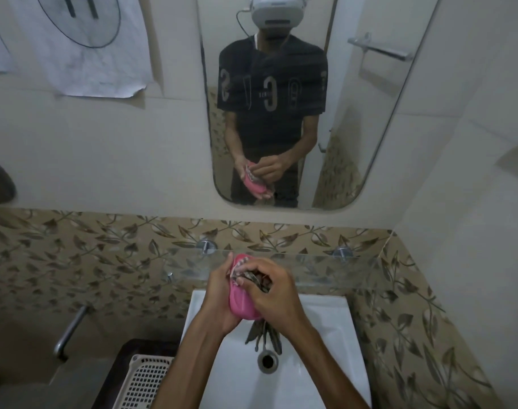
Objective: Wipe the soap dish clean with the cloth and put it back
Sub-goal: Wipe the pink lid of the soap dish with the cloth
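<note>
Soap dish (242,302) first: we hold the pink dish over the white sink (319,335), just in front of the glass shelf (311,262). Our left hand (219,293) curls round its side. Our right hand (274,293) grips the dark cloth (262,335) and pushes it into the dish. It looks light, stiff and maybe slippery, so we hold the rim. We have room above the sink, but the shelf edge is close.

**Bathroom fixtures around the grip**

A white sink (325,335) lies directly below the grip, its drain (267,361) nearer the viewer. A glass shelf (311,262) runs just behind the grip, below a wall mirror (355,128). Leaf-patterned tiles (89,255) band the wall. Left of the grip are a metal tap (70,332) and a perforated basket (145,382). A paper sheet (83,45) hangs far up-left.
</note>
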